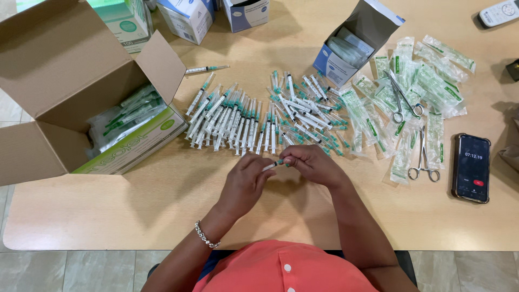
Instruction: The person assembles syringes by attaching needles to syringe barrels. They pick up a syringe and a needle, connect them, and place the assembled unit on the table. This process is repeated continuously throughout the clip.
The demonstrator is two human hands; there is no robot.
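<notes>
Left hand (244, 184) and right hand (312, 164) together pinch one green-capped syringe (274, 164), just in front of the syringe pile (259, 116).

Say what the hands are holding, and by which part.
One syringe, held between both hands: left hand on the barrel end, right hand on the green-capped end.
</notes>
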